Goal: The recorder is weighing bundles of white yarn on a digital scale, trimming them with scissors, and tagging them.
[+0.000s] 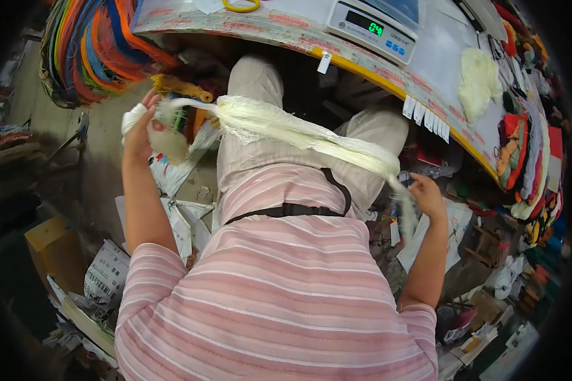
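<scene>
Stretching cream yarn hank diagonally: left hand grips upper-left end, right hand grips lower-right end.

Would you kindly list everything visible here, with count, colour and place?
Fibre bundle: one, cream, stretched across the lap between both hands.
Digital scale: one, grey with a lit green display, on the table at top.
Table: one, pale top with a yellow edge, top.
Loose fibre tuft: one, cream, on the table at right.
Yarn skeins: many, orange, blue, green and yellow, upper left.
Yellow ring: one, top edge of the table.
Cardboard box: one, brown, lower left.
Left hand: grips the bundle's left end.
Right hand: holds the bundle's right end.
</scene>
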A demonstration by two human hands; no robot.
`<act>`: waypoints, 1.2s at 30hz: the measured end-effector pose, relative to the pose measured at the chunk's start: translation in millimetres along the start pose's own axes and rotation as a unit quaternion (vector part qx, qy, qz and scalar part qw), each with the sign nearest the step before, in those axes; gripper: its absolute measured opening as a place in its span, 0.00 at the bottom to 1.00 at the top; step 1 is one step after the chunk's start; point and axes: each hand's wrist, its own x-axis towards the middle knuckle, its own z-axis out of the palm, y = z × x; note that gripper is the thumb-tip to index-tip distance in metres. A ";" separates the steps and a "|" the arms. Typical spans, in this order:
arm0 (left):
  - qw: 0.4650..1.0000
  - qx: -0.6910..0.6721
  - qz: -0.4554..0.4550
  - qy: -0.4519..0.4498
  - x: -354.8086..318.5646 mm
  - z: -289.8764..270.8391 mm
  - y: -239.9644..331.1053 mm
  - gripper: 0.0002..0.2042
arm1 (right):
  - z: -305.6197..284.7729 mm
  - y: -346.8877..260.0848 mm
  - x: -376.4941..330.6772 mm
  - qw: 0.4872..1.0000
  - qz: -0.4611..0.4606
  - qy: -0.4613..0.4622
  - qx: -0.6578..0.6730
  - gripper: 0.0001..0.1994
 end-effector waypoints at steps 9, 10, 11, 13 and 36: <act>0.958 -0.203 0.180 -0.093 -10.6 29.5 17.6 0.27 | 74.6 -252.5 48.0 0.912 -0.310 -0.119 0.241 0.15; 0.957 -0.185 0.196 -0.103 -18.5 39.0 26.8 0.29 | 80.4 -283.0 50.5 0.898 -0.343 -0.117 0.250 0.15; 0.956 -0.168 0.211 -0.114 -27.9 47.8 36.3 0.31 | 84.4 -312.8 51.1 0.883 -0.375 -0.114 0.259 0.14; 0.953 -0.094 0.232 -0.171 -39.7 53.3 47.8 0.34 | 88.7 -369.8 46.6 0.854 -0.469 -0.089 0.207 0.17; 0.953 -0.097 0.151 -0.242 -51.7 61.1 73.4 0.15 | 52.2 -469.2 31.5 0.787 -0.335 -0.437 0.278 0.07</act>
